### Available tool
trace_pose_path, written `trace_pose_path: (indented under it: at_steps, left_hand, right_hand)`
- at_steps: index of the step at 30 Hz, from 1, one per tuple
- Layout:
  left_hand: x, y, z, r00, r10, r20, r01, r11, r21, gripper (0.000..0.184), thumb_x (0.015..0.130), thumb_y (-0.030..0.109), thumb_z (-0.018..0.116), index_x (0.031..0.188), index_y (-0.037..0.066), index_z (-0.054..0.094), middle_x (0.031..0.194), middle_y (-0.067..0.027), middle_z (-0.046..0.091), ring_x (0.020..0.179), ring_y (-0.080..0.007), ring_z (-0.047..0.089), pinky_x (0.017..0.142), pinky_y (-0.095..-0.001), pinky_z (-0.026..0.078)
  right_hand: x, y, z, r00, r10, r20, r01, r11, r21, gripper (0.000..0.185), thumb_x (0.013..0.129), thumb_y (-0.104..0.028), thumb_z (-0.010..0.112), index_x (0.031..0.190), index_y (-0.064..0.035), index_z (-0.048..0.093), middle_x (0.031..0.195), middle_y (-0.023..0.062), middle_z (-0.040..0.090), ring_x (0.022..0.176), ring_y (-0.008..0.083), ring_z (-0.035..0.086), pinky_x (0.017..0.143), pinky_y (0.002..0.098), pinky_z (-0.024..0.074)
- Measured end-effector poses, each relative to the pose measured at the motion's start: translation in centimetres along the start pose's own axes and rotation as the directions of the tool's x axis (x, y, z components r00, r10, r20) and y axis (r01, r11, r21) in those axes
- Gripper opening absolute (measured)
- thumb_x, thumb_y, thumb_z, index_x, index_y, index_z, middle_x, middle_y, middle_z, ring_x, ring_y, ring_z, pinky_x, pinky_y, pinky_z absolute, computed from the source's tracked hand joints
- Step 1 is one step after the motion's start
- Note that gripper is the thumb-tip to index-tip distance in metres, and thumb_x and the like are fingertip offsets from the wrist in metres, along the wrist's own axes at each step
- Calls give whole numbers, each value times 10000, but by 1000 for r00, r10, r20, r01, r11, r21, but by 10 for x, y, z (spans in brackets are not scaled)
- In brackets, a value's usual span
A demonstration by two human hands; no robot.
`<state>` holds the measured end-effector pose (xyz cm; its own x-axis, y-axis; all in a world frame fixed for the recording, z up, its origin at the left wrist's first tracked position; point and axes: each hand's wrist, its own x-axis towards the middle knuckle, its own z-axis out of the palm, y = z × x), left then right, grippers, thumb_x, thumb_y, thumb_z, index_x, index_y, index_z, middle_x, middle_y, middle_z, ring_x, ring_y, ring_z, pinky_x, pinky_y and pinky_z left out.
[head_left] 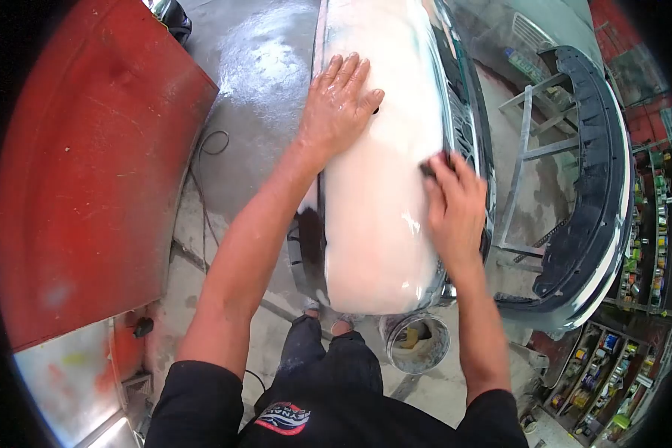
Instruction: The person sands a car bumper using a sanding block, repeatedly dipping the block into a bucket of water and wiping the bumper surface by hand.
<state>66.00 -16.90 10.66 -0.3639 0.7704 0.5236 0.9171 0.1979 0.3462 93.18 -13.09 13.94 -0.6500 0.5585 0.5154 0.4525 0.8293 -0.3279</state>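
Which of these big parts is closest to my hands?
The long pale part in the middle: your left hand lies on it, your right hand is at its edge. The red panel and curved black part are apart, to either side.

Both hands (338, 112) (458, 216) on the pale panel (wet-looking)

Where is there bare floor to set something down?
Bare wet floor lies between the red panel and the pale panel, though a cable runs near the red one. It's crowded around the metal stand, black bumper, and the bucket by the feet.
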Motion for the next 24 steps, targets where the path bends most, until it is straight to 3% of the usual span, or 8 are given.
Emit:
trace_pose_path:
  at_steps: [5, 12, 17, 20, 24]
  left_hand:
    - [-1, 1, 0, 1000, -22, -9, 22, 1000, 3, 645, 1081, 485, 477, 1555, 48, 499, 1646, -169, 439, 1557, -369, 337, 1265, -498, 254]
    - [0, 3, -1, 999, -33, 2, 33, 999, -15, 648, 1080, 492, 478, 1559, 57, 498, 1649, -164, 437, 1559, -368, 334, 1267, -502, 249]
    - [-1, 3, 1, 999, -43, -8, 43, 999, -24, 650, 1080, 502, 466, 1548, 54, 512, 1639, -173, 447, 1559, -370, 333, 1270, -501, 247]
    - [-1, 5, -1, 999, -52, 2, 52, 998, -26, 643, 1080, 496, 472, 1540, 49, 520, 1634, -181, 452, 1558, -376, 332, 1268, -507, 247]
    - [1, 5, -7, 1000, -28, 12, 28, 999, -32, 620, 1080, 465, 488, 1535, 46, 522, 1629, -187, 456, 1551, -384, 343, 1260, -519, 252]
  right_hand:
    - [109, 30, 38, 997, -55, -63, 57, 998, 35, 301, 926, -115, 704, 1223, -77, 739, 1326, 166, 675, 1168, 361, 645, 1014, 483, 479]
    - [-3, 7, -19, 976, -167, 141, 161, 986, 52, 363, 882, -33, 716, 1232, -125, 745, 1346, 140, 669, 1165, 388, 633, 1076, 463, 471]
    - [102, 30, 15, 942, -327, 75, 319, 943, 98, 328, 905, -65, 702, 1225, -122, 742, 1345, 101, 679, 1145, 360, 643, 1031, 451, 508]
    - [149, 41, 46, 969, -247, 2, 246, 966, 82, 291, 926, -86, 701, 1211, -122, 745, 1338, 119, 686, 1144, 376, 635, 1029, 469, 501]
    - [90, 30, 16, 965, -254, 63, 248, 964, 93, 367, 871, -47, 732, 1227, -136, 755, 1369, 139, 660, 1171, 374, 623, 1020, 457, 520]
